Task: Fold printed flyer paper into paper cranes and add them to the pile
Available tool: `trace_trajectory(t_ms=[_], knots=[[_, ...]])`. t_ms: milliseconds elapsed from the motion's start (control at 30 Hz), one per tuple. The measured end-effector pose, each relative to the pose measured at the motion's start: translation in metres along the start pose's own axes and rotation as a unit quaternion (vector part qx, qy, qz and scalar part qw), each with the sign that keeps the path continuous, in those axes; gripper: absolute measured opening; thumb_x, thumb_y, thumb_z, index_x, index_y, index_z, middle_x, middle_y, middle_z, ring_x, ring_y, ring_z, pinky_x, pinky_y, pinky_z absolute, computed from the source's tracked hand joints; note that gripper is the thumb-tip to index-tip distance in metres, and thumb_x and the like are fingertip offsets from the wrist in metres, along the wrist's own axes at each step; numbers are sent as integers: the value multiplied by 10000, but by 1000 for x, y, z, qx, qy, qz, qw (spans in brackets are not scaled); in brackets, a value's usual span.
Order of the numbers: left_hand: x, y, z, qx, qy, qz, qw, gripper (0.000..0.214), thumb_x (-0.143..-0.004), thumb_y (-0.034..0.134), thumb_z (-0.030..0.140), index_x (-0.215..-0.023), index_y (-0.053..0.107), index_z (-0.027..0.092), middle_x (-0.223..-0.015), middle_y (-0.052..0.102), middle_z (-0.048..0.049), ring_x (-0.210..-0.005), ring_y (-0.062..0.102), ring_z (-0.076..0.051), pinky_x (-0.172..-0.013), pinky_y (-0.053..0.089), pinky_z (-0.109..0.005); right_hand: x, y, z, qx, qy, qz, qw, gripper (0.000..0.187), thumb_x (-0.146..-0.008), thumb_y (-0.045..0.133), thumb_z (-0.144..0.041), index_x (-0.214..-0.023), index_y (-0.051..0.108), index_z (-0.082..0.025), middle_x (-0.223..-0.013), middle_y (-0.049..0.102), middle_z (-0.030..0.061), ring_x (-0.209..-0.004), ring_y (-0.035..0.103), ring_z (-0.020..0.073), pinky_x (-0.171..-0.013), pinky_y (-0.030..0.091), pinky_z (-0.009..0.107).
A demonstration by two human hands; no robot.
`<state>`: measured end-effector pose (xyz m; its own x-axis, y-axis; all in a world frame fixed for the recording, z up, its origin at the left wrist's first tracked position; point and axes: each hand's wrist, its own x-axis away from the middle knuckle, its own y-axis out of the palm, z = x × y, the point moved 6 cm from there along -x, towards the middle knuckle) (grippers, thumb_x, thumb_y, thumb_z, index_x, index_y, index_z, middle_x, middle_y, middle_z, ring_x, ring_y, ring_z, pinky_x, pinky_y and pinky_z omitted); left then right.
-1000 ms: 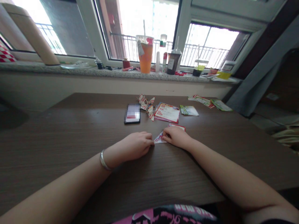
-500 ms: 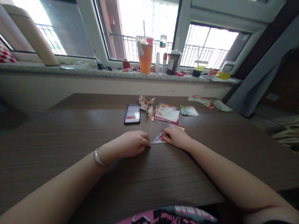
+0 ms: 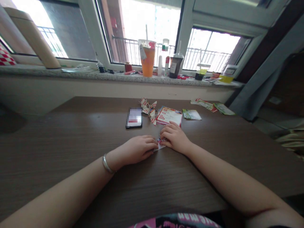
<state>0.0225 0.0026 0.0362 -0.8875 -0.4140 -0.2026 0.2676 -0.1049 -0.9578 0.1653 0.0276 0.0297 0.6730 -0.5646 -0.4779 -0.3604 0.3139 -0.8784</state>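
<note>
Folded paper [image 3: 158, 145] lies on the dark wood-grain counter [image 3: 71, 136], under the left hand [image 3: 140, 148] and right hand [image 3: 174, 137], whose fingers are bunched together, pressing on it. A phone [image 3: 134, 118] and leaflets [image 3: 169, 115] lie beyond; drink cups [image 3: 147, 58] line the window sill [image 3: 71, 74].

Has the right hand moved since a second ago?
Yes. The right hand has slid left and farther from the body, toward the flyer, which stays put, and now covers most of the folded paper.
</note>
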Motion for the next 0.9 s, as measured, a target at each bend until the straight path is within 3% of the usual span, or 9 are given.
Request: trace_trajectory(t_ms=[100,267,433,567,700,900], knots=[[0,-2,6,-36,9,13,999,189,-934,473,205,-1013,642,178,-1152,642,-88,-1153,564,-219,-987,467,-363,4,-6,-3,42,5,24,999,262,-896,572,-452,-854,662,-211,-1060,672,51,-1029,515,223,-950,341,373],[-2,1,12,-82,18,-8,996,173,-927,472,196,-961,637,155,-1136,641,-104,-1093,598,-224,-944,500,-353,10,-17,-12,113,16,32,993,300,-938,497,-455,-854,672,-226,-969,680,41,-966,529,221,-873,343,370],[-1,4,10,-98,-2,-16,995,200,-927,450,202,-980,638,157,-1069,650,-96,-938,641,-211,-844,532,-341,12,-11,-20,72,13,-85,994,264,-941,504,-400,-894,698,-228,-914,673,41,-844,572,180,-727,380,304],[0,3,9,-70,10,8,997,200,-931,454,205,-1005,635,161,-1113,643,-91,-1010,622,-208,-904,506,-340,12,-10,-24,55,-3,-130,990,238,-929,524,-399,-967,700,-244,-960,685,34,-866,593,186,-724,403,296],[0,1,9,-56,5,13,998,197,-942,443,210,-971,634,169,-1038,663,-76,-913,640,-193,-824,520,-325,10,-9,-25,73,-12,-123,990,224,-962,475,-280,-1000,694,-250,-968,700,36,-912,589,187,-717,415,291],[0,0,11,-44,5,13,999,213,-946,445,224,-928,652,177,-996,665,-70,-889,633,-195,-802,515,-328,7,-5,-20,39,-16,-90,995,236,-963,462,-254,-948,695,-223,-931,702,44,-935,576,185,-795,444,289]])
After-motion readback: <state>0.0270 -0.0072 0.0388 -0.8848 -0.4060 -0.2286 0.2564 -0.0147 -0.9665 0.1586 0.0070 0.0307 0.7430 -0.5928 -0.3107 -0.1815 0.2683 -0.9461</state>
